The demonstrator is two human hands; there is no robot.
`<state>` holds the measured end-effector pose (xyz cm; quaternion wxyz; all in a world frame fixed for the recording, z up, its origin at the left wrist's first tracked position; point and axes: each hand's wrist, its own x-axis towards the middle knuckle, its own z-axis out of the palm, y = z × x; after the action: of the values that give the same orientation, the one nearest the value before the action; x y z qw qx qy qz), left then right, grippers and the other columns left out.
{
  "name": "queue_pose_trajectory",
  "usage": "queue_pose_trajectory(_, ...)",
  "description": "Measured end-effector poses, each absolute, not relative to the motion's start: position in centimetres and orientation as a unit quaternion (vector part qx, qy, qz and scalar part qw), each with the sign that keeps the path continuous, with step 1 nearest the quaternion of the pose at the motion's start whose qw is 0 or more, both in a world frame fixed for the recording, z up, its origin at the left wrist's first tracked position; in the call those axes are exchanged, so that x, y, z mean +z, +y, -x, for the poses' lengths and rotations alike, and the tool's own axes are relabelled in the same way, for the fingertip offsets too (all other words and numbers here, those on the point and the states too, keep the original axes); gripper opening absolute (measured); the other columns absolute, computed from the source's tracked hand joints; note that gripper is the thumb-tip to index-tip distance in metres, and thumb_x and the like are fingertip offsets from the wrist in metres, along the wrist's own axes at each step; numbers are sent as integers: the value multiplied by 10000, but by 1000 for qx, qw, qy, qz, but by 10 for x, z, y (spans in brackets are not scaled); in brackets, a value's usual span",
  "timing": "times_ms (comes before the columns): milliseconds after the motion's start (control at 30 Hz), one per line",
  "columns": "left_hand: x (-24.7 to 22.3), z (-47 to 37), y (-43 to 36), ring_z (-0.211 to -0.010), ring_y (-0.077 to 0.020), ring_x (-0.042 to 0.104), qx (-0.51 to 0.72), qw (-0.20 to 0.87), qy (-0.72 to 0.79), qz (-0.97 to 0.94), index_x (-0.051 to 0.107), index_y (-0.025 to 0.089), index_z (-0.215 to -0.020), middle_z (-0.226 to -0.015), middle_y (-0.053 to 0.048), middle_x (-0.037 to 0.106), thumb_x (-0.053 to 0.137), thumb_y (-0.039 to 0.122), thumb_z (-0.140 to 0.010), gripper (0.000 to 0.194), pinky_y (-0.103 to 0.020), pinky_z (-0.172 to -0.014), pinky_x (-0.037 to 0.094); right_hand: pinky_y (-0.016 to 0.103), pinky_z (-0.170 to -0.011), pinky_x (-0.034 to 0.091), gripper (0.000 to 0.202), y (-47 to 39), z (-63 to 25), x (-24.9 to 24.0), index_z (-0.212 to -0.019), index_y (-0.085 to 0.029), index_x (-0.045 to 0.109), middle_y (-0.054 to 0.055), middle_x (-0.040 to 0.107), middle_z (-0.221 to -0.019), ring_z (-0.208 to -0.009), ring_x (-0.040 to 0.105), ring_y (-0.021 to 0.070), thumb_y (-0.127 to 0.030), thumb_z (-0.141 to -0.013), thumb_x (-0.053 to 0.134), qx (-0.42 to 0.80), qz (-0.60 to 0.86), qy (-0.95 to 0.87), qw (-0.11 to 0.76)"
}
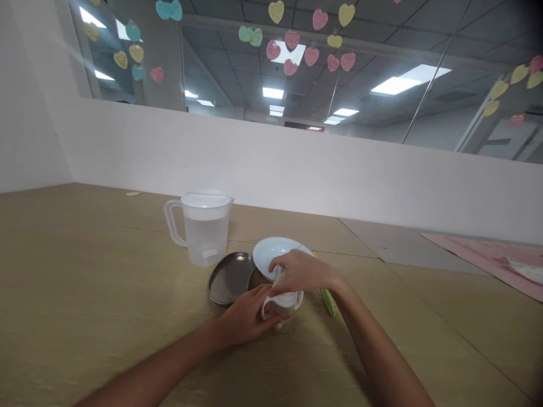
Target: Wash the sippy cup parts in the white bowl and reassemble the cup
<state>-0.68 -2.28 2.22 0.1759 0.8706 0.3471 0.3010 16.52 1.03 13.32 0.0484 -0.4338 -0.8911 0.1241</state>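
Low over the table, my left hand (244, 319) is wrapped round the side of a small clear cup with white handles (285, 302), like a baby's training cup. My right hand (303, 270) is closed from above on a clear cap-like piece (280, 275) at the cup's top. Whether that piece is fixed to the cup cannot be told. Just behind the hands is a white bowl (271, 249), partly covered by my right hand. A metal kidney dish (231, 278) lies left of the bowl. Beneath my right wrist, a slim green-and-yellow utensil (327, 302) is partly hidden.
A translucent lidded jug (207, 234) holding clear liquid stands behind the kidney dish, its handle to the left. A small flat wooden-looking piece (133, 194) lies near the wall. A pink cloth (479, 257) with something pale on it is at the far right.
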Motion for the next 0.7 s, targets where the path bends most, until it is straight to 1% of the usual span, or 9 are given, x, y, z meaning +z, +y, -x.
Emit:
queue_pose_trajectory(100,23,7,-24,-714,-161,567,295,182,334,-876,413,199,-1216,-836,-26,604,462,448,-853,443,-283,-706,446,242,-612,392,501,14,-167,134,-1004,-244,659,22,645,-898,-790,573,179,-604,-659,612,166,418,-892,38)
queue_pose_trajectory(167,23,7,-25,-722,-166,575,293,187,323,-880,385,206,-1250,-840,-29,610,460,447,-854,469,-286,-717,450,232,-591,385,462,16,-168,135,-979,-246,666,12,639,-863,-756,566,163,-584,-669,616,180,412,-893,36)
queue_pose_trajectory(300,25,7,-26,-779,-184,588,289,199,319,-880,376,197,-1257,-876,-44,618,461,456,-851,489,-299,-761,453,218,-558,371,421,17,-170,138,-936,-242,678,-4,627,-807,-717,548,141,-574,-686,609,213,397,-892,24)
queue_pose_trajectory(400,25,6,-28,-823,-196,588,284,204,334,-876,400,197,-1230,-907,-50,621,477,465,-840,480,-307,-783,452,212,-562,378,408,18,-173,140,-924,-250,679,-13,627,-822,-735,554,141,-579,-698,595,234,390,-890,22)
queue_pose_trajectory(500,25,6,-27,-857,-204,585,282,208,329,-877,430,193,-1190,-937,-57,623,481,445,-841,433,-315,-799,446,221,-589,392,401,15,-173,140,-927,-260,678,-13,636,-848,-759,569,153,-580,-702,590,223,390,-893,15)
queue_pose_trajectory(567,24,6,-24,-850,-201,583,291,205,329,-875,456,190,-1153,-941,-58,621,481,415,-843,384,-315,-789,447,236,-600,400,432,10,-171,140,-972,-254,667,7,642,-892,-786,577,176,-575,-690,603,193,415,-889,18)
queue_pose_trajectory(700,23,6,-17,-747,-171,574,313,204,337,-864,503,188,-1069,-919,-50,618,494,345,-829,286,-298,-723,453,288,-671,417,509,-6,-164,142,-1075,-206,619,78,637,-969,-890,570,251,-526,-680,635,104,468,-875,61)
